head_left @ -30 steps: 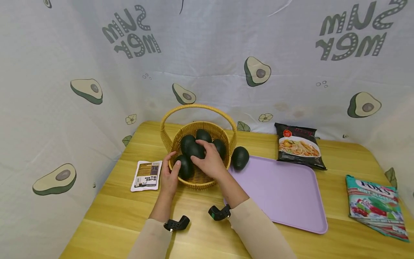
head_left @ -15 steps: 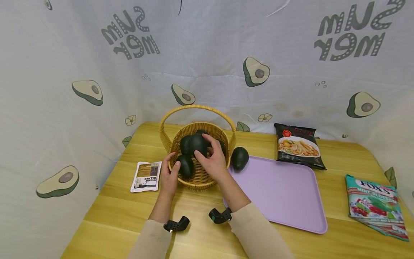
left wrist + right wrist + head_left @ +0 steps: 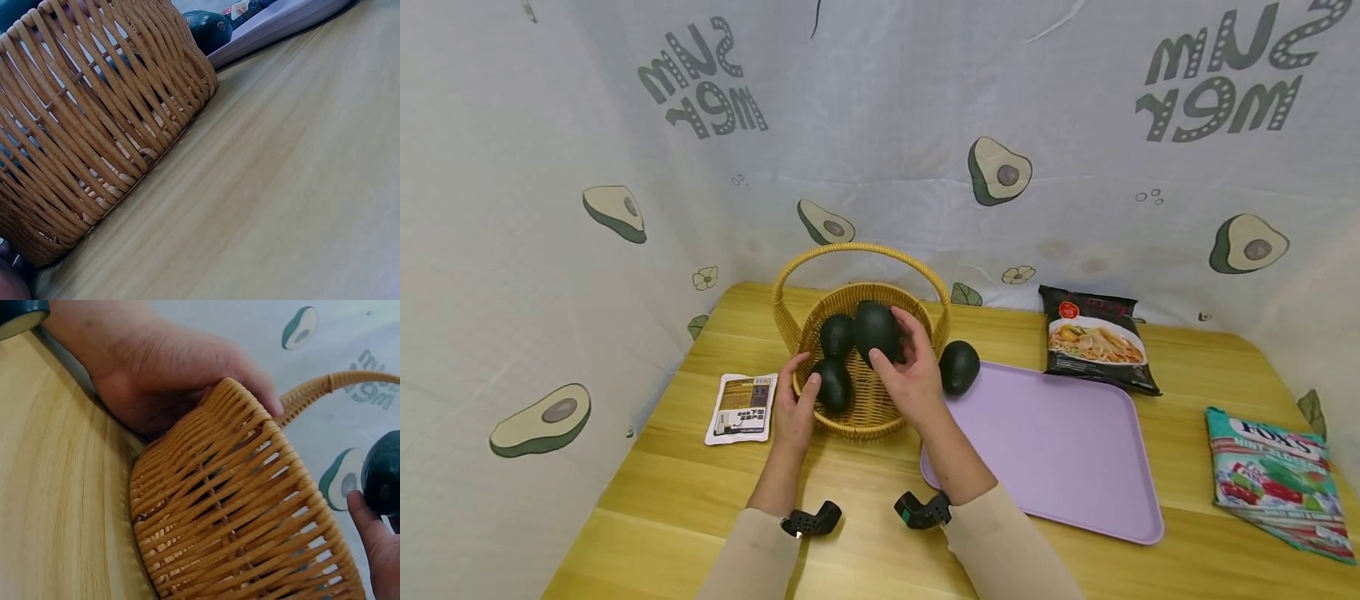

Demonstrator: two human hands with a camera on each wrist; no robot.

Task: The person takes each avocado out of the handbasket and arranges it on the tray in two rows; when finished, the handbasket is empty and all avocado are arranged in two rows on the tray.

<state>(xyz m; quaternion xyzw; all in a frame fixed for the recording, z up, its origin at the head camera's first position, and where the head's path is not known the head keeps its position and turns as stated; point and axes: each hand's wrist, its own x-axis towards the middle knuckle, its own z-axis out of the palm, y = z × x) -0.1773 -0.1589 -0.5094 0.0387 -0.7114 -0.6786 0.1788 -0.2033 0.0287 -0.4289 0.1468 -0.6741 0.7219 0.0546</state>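
Note:
In the head view my right hand holds a dark green avocado between thumb and fingers, over the wicker basket. The right wrist view shows this avocado higher than the basket's rim. My left hand grips the basket's near left rim, thumb over the edge and fingers along the outside wall. Inside the basket, one avocado lies beside that thumb and another avocado sits behind it. The basket's right side is partly hidden by my right hand and the held avocado.
A loose avocado lies right of the basket, at the corner of a lilac tray. Behind the tray is a black noodle packet. A Fox's candy bag lies far right, a white-edged sachet at left.
My right hand has lifted one avocado from among the others and carried it to the right, turning it on the way. The left hand keeps its grip on the basket.

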